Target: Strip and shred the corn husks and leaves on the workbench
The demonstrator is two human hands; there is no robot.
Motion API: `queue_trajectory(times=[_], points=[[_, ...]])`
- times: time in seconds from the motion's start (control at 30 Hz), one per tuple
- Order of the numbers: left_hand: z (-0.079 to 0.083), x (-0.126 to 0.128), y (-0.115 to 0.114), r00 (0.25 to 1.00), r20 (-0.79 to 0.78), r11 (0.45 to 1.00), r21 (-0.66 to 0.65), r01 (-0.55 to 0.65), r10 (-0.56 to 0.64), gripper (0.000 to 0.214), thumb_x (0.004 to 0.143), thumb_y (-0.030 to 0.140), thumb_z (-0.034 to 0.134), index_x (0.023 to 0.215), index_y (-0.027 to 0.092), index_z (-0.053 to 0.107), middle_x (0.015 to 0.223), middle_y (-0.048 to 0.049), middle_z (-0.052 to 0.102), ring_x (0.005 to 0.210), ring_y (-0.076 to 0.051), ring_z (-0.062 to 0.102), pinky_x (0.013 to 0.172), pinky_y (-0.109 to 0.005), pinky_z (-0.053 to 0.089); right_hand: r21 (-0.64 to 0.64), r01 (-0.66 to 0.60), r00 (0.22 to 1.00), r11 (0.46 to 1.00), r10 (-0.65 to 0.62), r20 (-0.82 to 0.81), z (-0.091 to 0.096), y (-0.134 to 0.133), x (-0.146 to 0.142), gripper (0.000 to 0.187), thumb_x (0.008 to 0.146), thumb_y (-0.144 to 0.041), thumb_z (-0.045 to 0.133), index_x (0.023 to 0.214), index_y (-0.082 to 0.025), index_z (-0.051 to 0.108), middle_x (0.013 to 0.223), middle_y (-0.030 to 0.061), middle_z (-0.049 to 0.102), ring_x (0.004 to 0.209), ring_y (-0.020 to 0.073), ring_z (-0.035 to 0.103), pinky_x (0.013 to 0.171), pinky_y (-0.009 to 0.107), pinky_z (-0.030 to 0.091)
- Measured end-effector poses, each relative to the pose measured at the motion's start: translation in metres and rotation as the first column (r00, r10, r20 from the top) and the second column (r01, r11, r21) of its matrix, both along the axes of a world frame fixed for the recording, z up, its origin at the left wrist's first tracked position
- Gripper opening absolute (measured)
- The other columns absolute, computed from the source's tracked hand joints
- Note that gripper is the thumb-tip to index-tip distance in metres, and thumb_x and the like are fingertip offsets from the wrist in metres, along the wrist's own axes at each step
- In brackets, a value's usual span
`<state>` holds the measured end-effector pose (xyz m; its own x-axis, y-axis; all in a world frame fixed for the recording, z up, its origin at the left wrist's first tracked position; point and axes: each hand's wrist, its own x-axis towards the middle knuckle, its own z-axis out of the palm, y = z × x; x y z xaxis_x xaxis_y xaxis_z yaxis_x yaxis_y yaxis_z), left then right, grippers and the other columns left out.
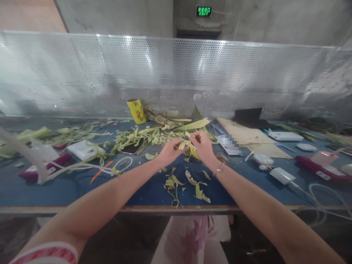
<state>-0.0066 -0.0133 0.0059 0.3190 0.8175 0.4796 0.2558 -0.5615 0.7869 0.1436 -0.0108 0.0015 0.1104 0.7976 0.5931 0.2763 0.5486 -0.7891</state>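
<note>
In the middle of the head view, my left hand (171, 151) and my right hand (204, 147) meet over the table. A pale green plant stalk (186, 143) is pinched between the fingers of both. Its exact kind is too blurred to tell. Behind the hands lies a heap of green leaves and stalks (154, 136), with a long pale stalk (194, 124) on top. Torn leaf pieces (172, 181) are scattered on the blue table (137, 190) in front of my hands. Something yellow (194, 153) shows just under my right hand.
A yellow tube (136, 111) stands behind the heap, near a perforated metal screen (165, 62). A phone (133, 146), a white box (84, 149) and white cables (110, 169) are at left. Brown cardboard (247, 134), a charger (282, 176) and a magenta device (321, 169) lie right.
</note>
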Motion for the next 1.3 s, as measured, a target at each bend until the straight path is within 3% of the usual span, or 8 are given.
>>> queue_trajectory(times=[0.17, 0.33, 0.53, 0.7, 0.83, 0.9, 1.1, 1.3], points=[[0.001, 0.003, -0.004, 1.000, 0.000, 1.000, -0.014, 0.016, -0.016, 0.011, 0.072, 0.026, 0.060, 0.075, 0.016, 0.059, 0.069, 0.0002, 0.056, 0.066, -0.013, 0.049, 0.062, -0.022, 0.036, 0.043, -0.032, 0.996, 0.999, 0.028, 0.089, 0.000, -0.001, 0.001, 0.019, 0.079, -0.034, 0.050, 0.087, -0.019, 0.058, 0.080, 0.0033, 0.062, 0.069, 0.0158, 0.057, 0.066, 0.030, 0.045], [-0.003, 0.007, -0.006, 0.995, 0.102, 0.999, -0.049, -0.005, 0.010, 0.010, 0.078, 0.026, 0.053, 0.082, 0.016, 0.054, 0.077, -0.0011, 0.056, 0.073, -0.014, 0.052, 0.070, -0.025, 0.038, 0.120, -0.023, 0.981, 0.992, -0.001, 0.192, 0.000, 0.003, 0.002, 0.023, 0.082, -0.030, 0.046, 0.091, -0.017, 0.064, 0.089, 0.0065, 0.062, 0.083, 0.0179, 0.058, 0.077, 0.032, 0.045], [-0.007, 0.011, -0.003, 0.965, 0.251, 0.975, -0.190, 0.118, -0.068, 0.025, 0.079, 0.037, 0.054, 0.070, 0.019, 0.039, 0.055, 0.0049, 0.041, 0.053, -0.010, 0.041, 0.057, -0.024, 0.035, 0.134, -0.018, 0.975, 0.991, -0.012, 0.220, -0.003, 0.007, 0.002, 0.023, 0.083, -0.029, 0.043, 0.087, -0.019, 0.064, 0.081, 0.0046, 0.061, 0.071, 0.0160, 0.056, 0.071, 0.031, 0.046], [-0.001, 0.012, -0.010, 0.833, 0.541, 0.859, -0.365, 0.358, -0.118, 0.033, 0.078, 0.038, 0.057, 0.069, 0.019, 0.030, 0.057, 0.0069, 0.034, 0.045, -0.005, 0.030, 0.046, -0.019, 0.027, 0.089, 0.045, 0.986, 0.995, -0.059, 0.158, 0.002, 0.008, 0.010, 0.022, 0.081, -0.029, 0.043, 0.085, -0.018, 0.062, 0.067, 0.0019, 0.058, 0.059, 0.0152, 0.053, 0.068, 0.032, 0.045], [0.004, 0.009, -0.014, 0.754, 0.638, 0.706, -0.463, 0.536, -0.154, 0.034, 0.078, 0.036, 0.058, 0.066, 0.018, 0.032, 0.057, 0.0050, 0.036, 0.045, -0.005, 0.032, 0.044, -0.018, 0.027, 0.115, 0.071, 0.986, 0.991, -0.087, 0.140, 0.007, 0.007, 0.014, 0.023, 0.082, -0.032, 0.044, 0.079, -0.020, 0.063, 0.064, 0.0016, 0.057, 0.060, 0.0156, 0.053, 0.065, 0.030, 0.045], [0.004, 0.007, -0.014, 0.735, 0.656, 0.667, -0.472, 0.577, -0.171, 0.033, 0.078, 0.035, 0.059, 0.066, 0.018, 0.033, 0.056, 0.0045, 0.036, 0.044, -0.005, 0.031, 0.044, -0.018, 0.026, 0.147, 0.052, 0.986, 0.988, -0.074, 0.150, 0.008, 0.004, 0.015, 0.023, 0.082, -0.033, 0.045, 0.079, -0.020, 0.064, 0.063, 0.0014, 0.057, 0.062, 0.0156, 0.053, 0.066, 0.030, 0.045], [0.002, 0.004, -0.011, 0.776, 0.582, 0.682, -0.465, 0.564, -0.245, 0.033, 0.082, 0.042, 0.051, 0.065, 0.016, 0.040, 0.056, 0.0035, 0.038, 0.043, -0.004, 0.024, 0.043, -0.018, 0.025, 0.167, -0.017, 0.989, 0.986, -0.008, 0.147, 0.012, -0.007, 0.012, 0.025, 0.082, -0.030, 0.046, 0.090, -0.022, 0.069, 0.064, 0.0009, 0.055, 0.064, 0.0151, 0.053, 0.067, 0.031, 0.045], [0.004, 0.003, -0.015, 0.798, 0.547, 0.692, -0.474, 0.544, -0.253, 0.039, 0.078, 0.051, 0.052, 0.065, 0.016, 0.040, 0.054, 0.0062, 0.026, 0.042, -0.004, 0.021, 0.041, -0.017, 0.022, 0.154, 0.011, 0.994, 0.988, -0.028, 0.105, 0.013, -0.008, 0.014, 0.027, 0.083, -0.032, 0.045, 0.097, -0.024, 0.067, 0.064, 0.0006, 0.055, 0.064, 0.0158, 0.053, 0.068, 0.032, 0.046]])
